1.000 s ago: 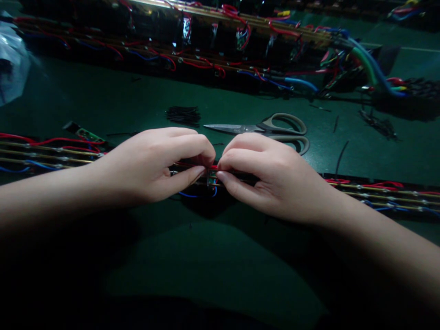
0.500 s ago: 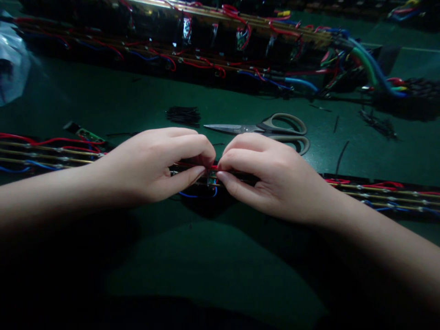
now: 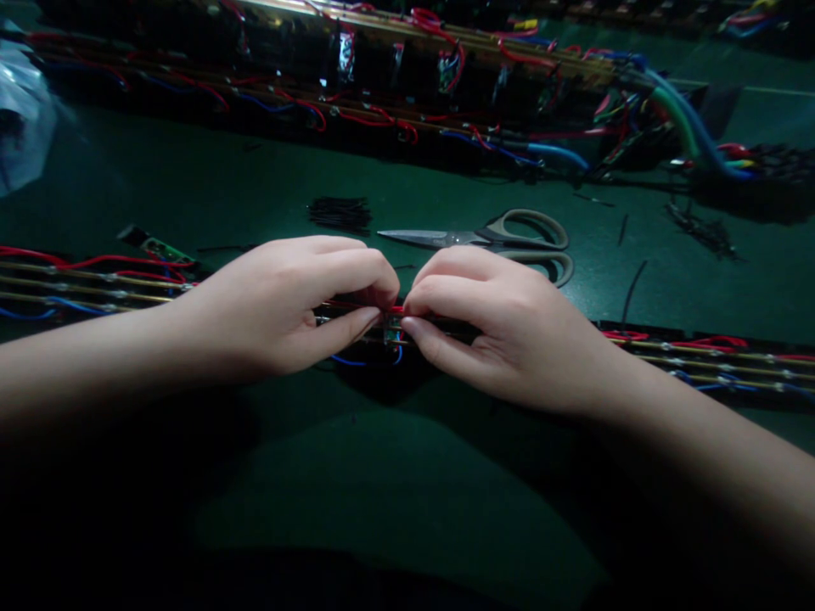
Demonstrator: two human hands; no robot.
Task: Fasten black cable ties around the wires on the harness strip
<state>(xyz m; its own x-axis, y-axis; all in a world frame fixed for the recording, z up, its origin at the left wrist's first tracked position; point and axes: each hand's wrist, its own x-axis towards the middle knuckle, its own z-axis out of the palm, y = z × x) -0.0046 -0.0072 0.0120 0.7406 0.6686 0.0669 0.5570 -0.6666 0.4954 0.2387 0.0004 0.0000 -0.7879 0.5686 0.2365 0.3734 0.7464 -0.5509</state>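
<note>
A long wired strip with brass rails (image 3: 700,361) runs left to right beneath both hands, with red and blue wires along it. My left hand (image 3: 306,301) pinches at its middle, thumb and forefinger close together. Facing it, my right hand (image 3: 490,327) is pinched too, its fingertips almost meeting the left ones. Between the fingertips show a bit of green circuit board (image 3: 390,333), a short red wire and a blue wire (image 3: 356,363) looping below. What exactly the fingers grip is too small or hidden to make out.
Scissors (image 3: 458,238) lie just beyond my hands, beside a bundle of short black strips (image 3: 339,215). A small green circuit board (image 3: 166,249) sits at the left. Larger wired assemblies (image 3: 382,110) cross the back of the green table (image 3: 222,178). A clear plastic bag (image 3: 22,110) is far left.
</note>
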